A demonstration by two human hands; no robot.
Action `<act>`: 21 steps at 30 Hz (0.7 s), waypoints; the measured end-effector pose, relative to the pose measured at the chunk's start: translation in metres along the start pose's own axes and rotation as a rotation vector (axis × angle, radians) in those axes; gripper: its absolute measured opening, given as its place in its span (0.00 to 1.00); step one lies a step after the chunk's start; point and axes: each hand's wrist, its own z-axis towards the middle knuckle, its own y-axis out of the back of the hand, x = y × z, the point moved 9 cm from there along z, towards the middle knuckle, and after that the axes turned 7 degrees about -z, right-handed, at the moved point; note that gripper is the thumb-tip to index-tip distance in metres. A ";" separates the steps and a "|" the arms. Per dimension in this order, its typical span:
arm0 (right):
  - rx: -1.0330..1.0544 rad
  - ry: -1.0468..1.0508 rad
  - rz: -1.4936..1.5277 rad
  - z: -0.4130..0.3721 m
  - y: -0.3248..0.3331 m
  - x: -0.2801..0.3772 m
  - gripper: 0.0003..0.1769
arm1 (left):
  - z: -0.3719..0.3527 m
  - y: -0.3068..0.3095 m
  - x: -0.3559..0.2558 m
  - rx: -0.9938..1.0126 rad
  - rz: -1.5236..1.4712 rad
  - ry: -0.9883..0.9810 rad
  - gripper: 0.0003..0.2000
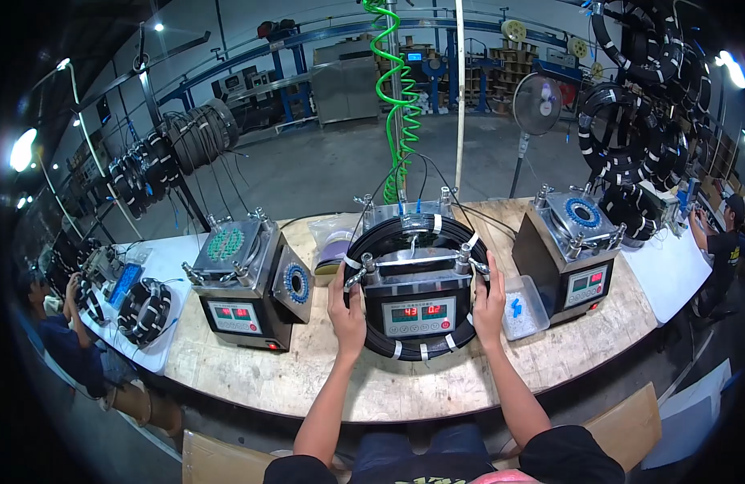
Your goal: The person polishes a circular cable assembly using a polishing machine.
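A coil of black cable with white ties stands upright against the front of the middle machine, whose red digits show through the ring. My left hand is wrapped round the coil's left side. Its right side is in my right hand, with the fingers pointing up beside the machine's metal clamps. Thin cable ends with blue connectors rise above the coil at the top of the machine. The coil hides part of the machine's body.
Similar machines stand at left and right; a round blue fixture leans on the left one. A clear plastic box holds blue pieces. A green spiral hose hangs behind. Co-workers sit at left and right.
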 end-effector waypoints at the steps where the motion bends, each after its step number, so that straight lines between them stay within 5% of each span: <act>1: 0.004 -0.027 0.002 -0.001 0.000 0.000 0.33 | -0.002 0.000 0.005 0.003 0.000 0.018 0.25; 21: -0.103 -0.209 -0.040 -0.062 -0.005 -0.009 0.34 | -0.072 -0.006 0.009 -0.122 0.125 0.178 0.35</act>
